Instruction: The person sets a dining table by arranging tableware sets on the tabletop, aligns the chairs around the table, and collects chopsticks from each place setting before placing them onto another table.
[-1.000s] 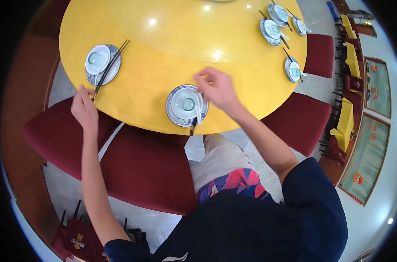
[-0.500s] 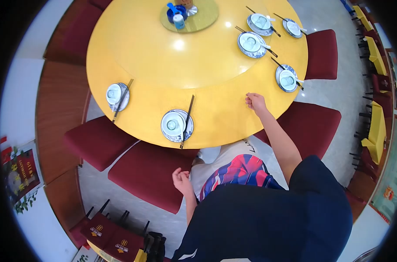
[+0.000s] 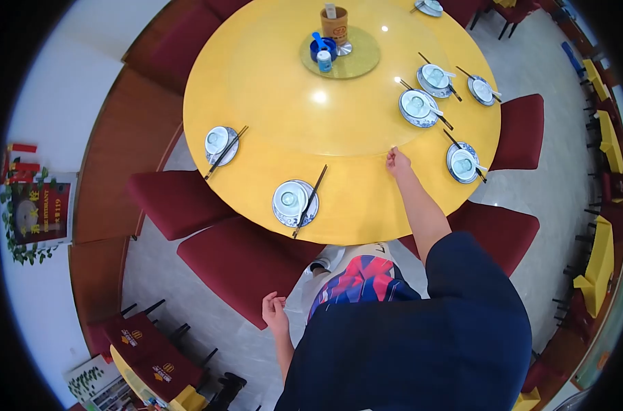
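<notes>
the right hand (image 3: 398, 163) reaches over the counter (image 3: 356, 205), right of centre, narrow, contents unclear; lower down, the left hand (image 3: 275, 316) hangs half-open. grasping calls for wider fingers.

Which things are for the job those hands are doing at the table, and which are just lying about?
Probably for the job:
- plates
- bowls
- glasses
- chopsticks
- spoons

Probably just about:
- brown tub
- white jar
- chairs
- wall sign

"FIRE HYDRANT", "消火栓", "119" on red wall sign (image 3: 43, 212), illegible gold lettering (image 3: 131, 337) on chair backs (image 3: 147, 353)
</notes>
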